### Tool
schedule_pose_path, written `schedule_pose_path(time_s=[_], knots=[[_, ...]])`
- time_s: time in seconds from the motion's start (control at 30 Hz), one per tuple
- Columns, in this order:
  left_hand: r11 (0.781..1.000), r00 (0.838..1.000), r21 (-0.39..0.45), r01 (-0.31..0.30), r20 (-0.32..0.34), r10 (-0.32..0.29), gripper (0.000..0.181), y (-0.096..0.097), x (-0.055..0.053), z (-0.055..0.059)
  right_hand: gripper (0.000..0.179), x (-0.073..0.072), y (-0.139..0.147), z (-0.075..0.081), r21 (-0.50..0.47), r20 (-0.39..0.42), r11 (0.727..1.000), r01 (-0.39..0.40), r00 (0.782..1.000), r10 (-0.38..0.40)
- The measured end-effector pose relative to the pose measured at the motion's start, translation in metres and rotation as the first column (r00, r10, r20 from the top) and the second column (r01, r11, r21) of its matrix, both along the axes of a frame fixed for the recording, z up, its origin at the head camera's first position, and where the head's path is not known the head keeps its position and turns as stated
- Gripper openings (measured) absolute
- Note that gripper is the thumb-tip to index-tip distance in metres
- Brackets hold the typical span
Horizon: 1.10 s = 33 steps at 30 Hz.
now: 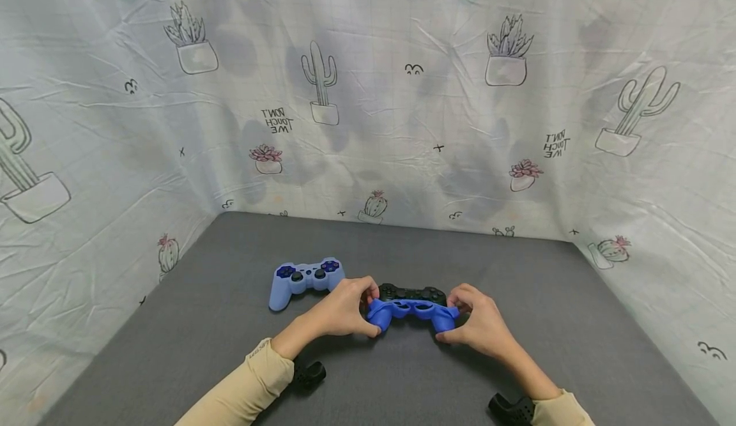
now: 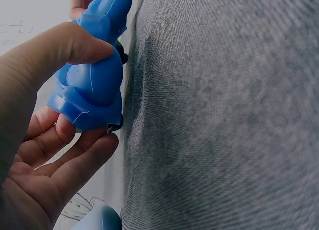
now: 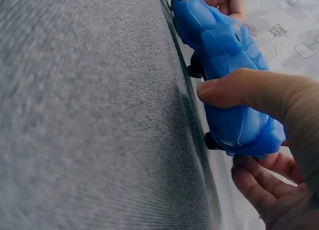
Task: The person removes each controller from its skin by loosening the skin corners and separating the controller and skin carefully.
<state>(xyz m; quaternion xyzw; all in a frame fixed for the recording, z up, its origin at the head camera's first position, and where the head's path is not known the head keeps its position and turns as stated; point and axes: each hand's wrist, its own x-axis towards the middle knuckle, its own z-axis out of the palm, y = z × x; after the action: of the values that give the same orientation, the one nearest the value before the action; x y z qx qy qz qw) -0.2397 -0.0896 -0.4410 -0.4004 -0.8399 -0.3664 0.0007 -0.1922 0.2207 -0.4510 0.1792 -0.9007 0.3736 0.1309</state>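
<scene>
A bright blue silicone controller cover (image 1: 443, 319) is held between both hands, with openings along its middle in the head view. My left hand (image 1: 347, 309) grips its left end, thumb on the near side and fingers at the far edge. At the other end my right hand (image 1: 482, 325) pinches it the same way. Directly behind the cover is a black game controller (image 1: 411, 293), its lower part hidden by the cover. Both wrist views show the blue cover (image 2: 92, 83) close up, with small dark parts of the controller (image 3: 213, 141) peeking out beside it.
A light blue game controller (image 1: 282, 293) with dark blue button areas lies on the grey table (image 1: 397, 381), just left of my left hand. White cloth (image 1: 379, 94) printed with potted cacti hangs behind the table and along both sides.
</scene>
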Motion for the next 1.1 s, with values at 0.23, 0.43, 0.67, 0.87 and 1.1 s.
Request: schedule_pose_path(time_s=[0.23, 0.43, 0.67, 0.87, 1.1], knots=[[1.000, 1.000, 0.009, 0.004, 0.025, -0.005, 0.046, -0.0019, -0.0001, 0.0001, 0.052, 0.0027, -0.0002, 0.0015, 0.002, -0.011, 1.000, 0.018, 1.000, -0.018], [1.000, 1.000, 0.016, 0.004, 0.031, -0.005, 0.045, -0.0006, 0.0007, 0.0002, 0.050, 0.0030, 0.0018, 0.0030, 0.000, 0.036, 1.000, 0.023, 0.999, -0.023], [1.000, 0.999, 0.023, 0.004, 0.041, -0.004, 0.045, -0.0007, 0.0011, -0.0007, 0.048, 0.0020, 0.0029, 0.0037, 0.000, 0.074, 1.000, 0.027, 0.997, -0.027], [1.000, 0.999, 0.030, 0.001, 0.047, -0.002, 0.044, -0.0007, 0.0019, -0.0007, 0.045, 0.0027, 0.0018, 0.0061, -0.009, 0.075, 0.999, 0.039, 0.996, -0.039], [1.000, 0.999, 0.027, -0.006, 0.052, 0.004, 0.044, -0.0006, 0.0026, -0.0013, 0.046, 0.0026, 0.0025, 0.0029, -0.014, 0.091, 1.000, 0.000, 0.996, 0.002]])
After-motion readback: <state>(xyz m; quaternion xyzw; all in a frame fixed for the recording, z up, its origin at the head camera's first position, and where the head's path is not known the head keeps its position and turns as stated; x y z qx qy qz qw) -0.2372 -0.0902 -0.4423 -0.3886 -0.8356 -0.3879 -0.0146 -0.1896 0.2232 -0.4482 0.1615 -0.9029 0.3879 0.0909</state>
